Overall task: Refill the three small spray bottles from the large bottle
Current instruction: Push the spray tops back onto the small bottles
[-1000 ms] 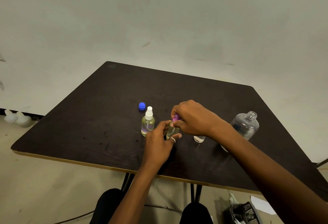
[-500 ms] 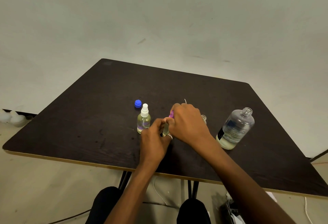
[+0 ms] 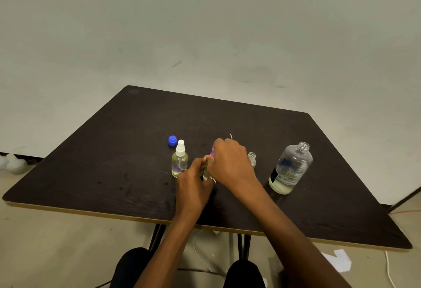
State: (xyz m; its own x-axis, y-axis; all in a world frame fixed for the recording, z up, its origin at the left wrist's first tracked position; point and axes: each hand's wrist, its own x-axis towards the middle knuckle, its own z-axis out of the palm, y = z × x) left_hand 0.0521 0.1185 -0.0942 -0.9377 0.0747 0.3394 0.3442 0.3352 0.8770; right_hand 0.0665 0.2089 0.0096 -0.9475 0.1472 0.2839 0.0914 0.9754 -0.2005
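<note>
Knees: two dark-clad knees (image 3: 132, 267) sit under the near edge.
Near edge: the worktop (image 3: 91, 162) has a pale front edge running across the view; both forearms cross it near the middle.
Left hand: the left hand (image 3: 193, 187) has its fingers curled round the body of the middle spray bottle (image 3: 206, 173), which stands on the worktop.
Right hand: the right hand (image 3: 230, 164) is over that bottle, its fingers pinching the purple spray top (image 3: 213, 152).
Open room: bare dark surface lies left of the hands out to the left corner, and right of the forearm to the right corner.
White-topped spray bottle: (image 3: 180, 162) upright, capped, just left of the left hand.
Open small bottle: (image 3: 251, 159) uncapped, just right of the right hand.
Large bottle: (image 3: 290, 169) uncapped, further right, a low layer of pale liquid inside.
Blue cap: (image 3: 172, 140) lies just behind the white-topped bottle.
Far side: bare surface runs back to the far edge.
Room: plain pale wall (image 3: 205, 25); floor (image 3: 45, 242) with a paper scrap (image 3: 339, 262) and a cable (image 3: 390, 271) at the right.
</note>
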